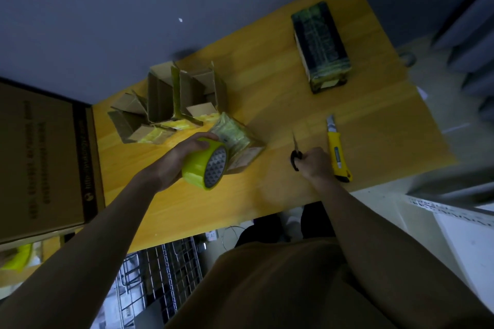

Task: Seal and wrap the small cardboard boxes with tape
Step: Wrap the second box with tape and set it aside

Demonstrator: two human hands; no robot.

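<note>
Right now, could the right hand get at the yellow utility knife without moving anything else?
Probably yes, once it frees itself. The utility knife lies flat on the table just beside the right hand, with nothing between them, but that hand already grips the scissors.

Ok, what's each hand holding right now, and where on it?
Left hand grips the yellow tape roll around its outer rim. Right hand holds the scissors by the black handle loops, blades pointing away.

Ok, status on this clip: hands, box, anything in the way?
Left hand grips tape roll against taped box. Right hand holds scissors. Knife beside it, clear of the box.
</note>
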